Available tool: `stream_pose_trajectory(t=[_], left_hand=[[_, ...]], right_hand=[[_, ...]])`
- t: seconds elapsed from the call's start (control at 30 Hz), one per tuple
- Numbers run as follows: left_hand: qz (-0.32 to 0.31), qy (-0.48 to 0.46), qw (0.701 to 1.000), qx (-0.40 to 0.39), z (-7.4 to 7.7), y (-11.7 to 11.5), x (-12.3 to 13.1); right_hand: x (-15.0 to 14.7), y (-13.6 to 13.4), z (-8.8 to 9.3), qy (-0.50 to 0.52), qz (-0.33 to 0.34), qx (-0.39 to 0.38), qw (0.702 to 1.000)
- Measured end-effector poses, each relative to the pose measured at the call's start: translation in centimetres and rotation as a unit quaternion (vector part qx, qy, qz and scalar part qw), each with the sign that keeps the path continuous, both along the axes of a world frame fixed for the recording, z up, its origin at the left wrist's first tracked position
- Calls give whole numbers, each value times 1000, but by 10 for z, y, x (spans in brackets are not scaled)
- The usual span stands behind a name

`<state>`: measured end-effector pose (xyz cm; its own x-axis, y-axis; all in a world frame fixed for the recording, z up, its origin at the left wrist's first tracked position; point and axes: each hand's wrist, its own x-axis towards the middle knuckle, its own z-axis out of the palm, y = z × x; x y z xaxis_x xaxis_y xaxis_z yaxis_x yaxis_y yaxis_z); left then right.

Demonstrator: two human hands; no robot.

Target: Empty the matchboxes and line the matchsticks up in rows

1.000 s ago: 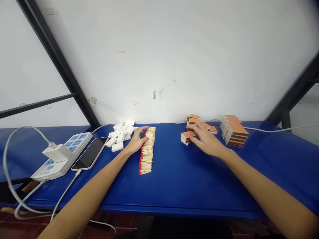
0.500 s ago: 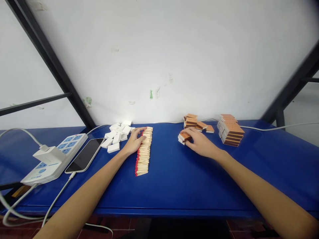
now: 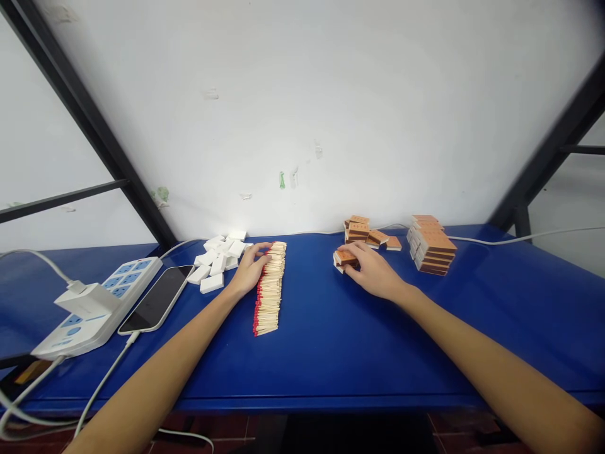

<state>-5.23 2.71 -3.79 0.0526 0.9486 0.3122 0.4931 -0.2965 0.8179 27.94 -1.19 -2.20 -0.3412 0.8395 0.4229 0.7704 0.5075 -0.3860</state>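
Resting beside the far part of the match row [image 3: 270,296], the left hand [image 3: 247,273] has thumb and fingers spread against it. The row's long axis runs away from the person, leaning slightly right; its red heads face left, sticks pointing toward the right hand [image 3: 375,275], which pinches stacked boxes [image 3: 347,258]. Blue tabletop [image 3: 312,321] stretches between both hands, its front edge nearer the person.

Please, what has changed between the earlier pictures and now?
The right hand has shifted slightly left, closing around the nearest small orange-and-white rectangular boxes. The left hand remains at the row of red-tipped wooden matches; the white rectangular pieces stay put.
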Motion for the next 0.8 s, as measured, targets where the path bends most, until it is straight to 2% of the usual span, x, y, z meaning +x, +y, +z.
stream_pose_trajectory(t=[0.17,0.3,0.5,0.7,0.8], left_hand=[[32,-19,999,26,1,0,0],[55,-40,995,68,4,0,1],[1,-7,984,178,11,-7,2],[-41,-77,975,202,11,-9,0],[-34,-60,972,223,11,-13,-4]], right_hand=[[-2,-1,5,-21,-15,68,997],[-6,-5,9,1,-26,114,993],[-15,-12,9,22,-17,143,989],[-23,-13,5,77,33,131,988],[-24,-12,1,89,58,136,985]])
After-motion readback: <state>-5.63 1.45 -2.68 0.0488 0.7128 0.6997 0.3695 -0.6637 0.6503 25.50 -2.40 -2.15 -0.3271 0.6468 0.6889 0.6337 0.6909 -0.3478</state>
